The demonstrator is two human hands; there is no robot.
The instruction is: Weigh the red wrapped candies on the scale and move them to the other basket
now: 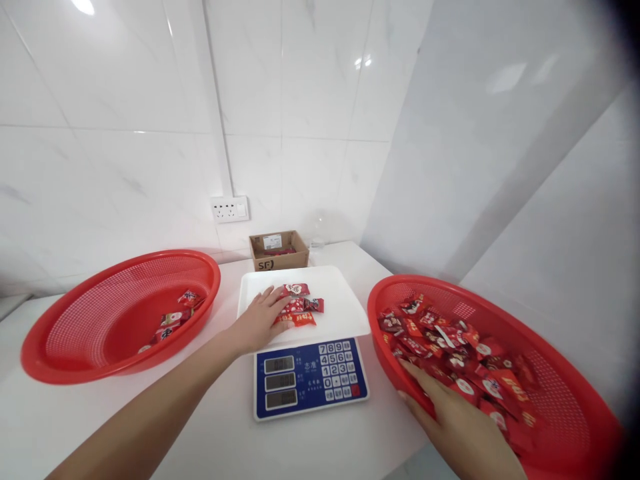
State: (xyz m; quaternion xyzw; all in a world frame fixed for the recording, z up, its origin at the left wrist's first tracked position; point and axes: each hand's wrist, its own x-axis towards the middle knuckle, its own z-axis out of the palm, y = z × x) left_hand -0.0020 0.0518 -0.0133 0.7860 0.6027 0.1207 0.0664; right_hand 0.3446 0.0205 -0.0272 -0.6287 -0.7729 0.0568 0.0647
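Observation:
On the white tray point(345, 320) of a digital scale point(311, 377), my left hand point(263, 319) lies over several red-wrapped candies point(299, 305). Its fingers are stretched out and touch the wrappers, with the thumb at the near side. My right hand point(445, 413) is at the near left rim of a red plastic basket point(560, 360), its fingers and thumb on either side of the rim. Many red-wrapped candies point(457, 353) fill the bottom of that basket. The scale's blue panel has three displays and a keypad; the digits are too blurred to read surely.
Another red basket point(100, 300) with several candies point(173, 318) stands tilted on the left of the white table point(210, 427). Behind the scale are a small cardboard box point(280, 261) and a clear plastic container point(319, 230). A wall socket point(230, 209) is above them.

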